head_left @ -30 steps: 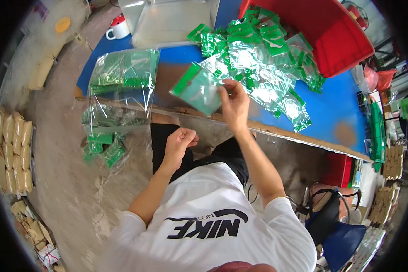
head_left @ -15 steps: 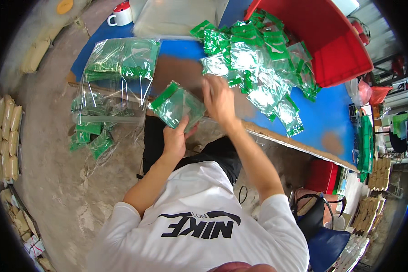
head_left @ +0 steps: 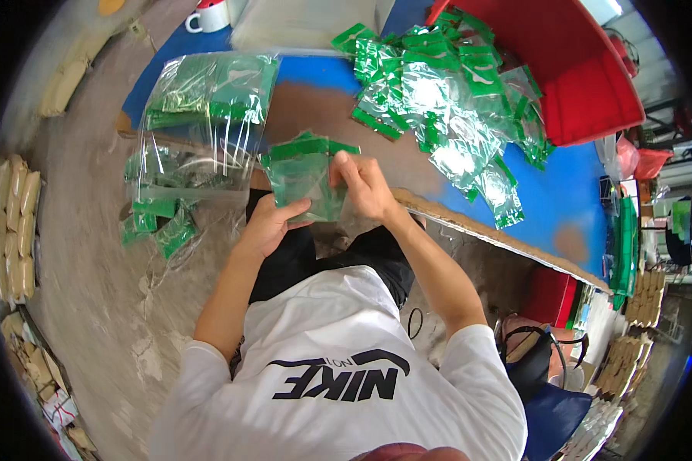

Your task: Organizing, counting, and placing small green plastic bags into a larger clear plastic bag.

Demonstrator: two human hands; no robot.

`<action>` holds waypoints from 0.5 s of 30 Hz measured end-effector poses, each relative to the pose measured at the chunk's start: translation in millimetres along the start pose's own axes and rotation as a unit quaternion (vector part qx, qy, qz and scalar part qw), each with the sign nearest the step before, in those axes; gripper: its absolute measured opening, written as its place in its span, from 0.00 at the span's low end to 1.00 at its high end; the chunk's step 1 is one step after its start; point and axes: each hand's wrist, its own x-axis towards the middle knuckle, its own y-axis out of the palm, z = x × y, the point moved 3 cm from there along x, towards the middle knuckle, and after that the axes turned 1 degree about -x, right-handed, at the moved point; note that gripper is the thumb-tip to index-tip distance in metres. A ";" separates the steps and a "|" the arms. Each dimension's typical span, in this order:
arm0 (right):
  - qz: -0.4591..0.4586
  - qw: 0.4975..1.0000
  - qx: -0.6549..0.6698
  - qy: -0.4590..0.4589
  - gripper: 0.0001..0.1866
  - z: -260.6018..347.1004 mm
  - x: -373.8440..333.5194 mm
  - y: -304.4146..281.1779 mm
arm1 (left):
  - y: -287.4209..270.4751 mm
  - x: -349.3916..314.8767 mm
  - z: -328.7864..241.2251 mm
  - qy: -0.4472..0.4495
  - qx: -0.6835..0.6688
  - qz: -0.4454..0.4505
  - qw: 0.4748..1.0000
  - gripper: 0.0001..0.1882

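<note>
Packets [head_left: 304, 173] with green tops now sit squarely between both hands above the table edge [head_left: 484, 230], drawn nearer the body than half a second ago. Left hand [head_left: 267, 224] has risen, fingers pinching the lower edge; right hand [head_left: 364, 184] grips the right side.

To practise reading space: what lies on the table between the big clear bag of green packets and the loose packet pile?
In the head view, only bare brown-worn tabletop separates the clear bag from the loose pile.
</note>
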 end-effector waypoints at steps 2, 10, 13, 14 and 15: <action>-0.119 0.986 -0.100 -0.065 0.21 10.8 11.9 -18.7 | -1.5 5.8 0.0 -0.011 0.005 -0.010 1.000 0.19; -0.124 0.888 -0.424 -0.131 0.38 13.6 -32.5 -3.8 | -18.8 -12.6 22.4 0.019 -0.024 -0.069 0.997 0.22; -0.079 0.907 -0.388 -0.146 0.33 20.6 -23.3 -17.5 | -17.6 -22.8 22.8 -0.002 -0.046 -0.041 0.998 0.23; -0.129 0.874 -0.425 -0.195 0.31 15.1 -16.4 -27.9 | -14.5 -26.0 22.7 -0.006 -0.040 -0.036 0.999 0.23; -0.175 0.834 -0.461 -0.246 0.28 13.9 -12.1 -35.2 | -8.8 -27.8 23.9 -0.012 -0.064 -0.030 0.997 0.23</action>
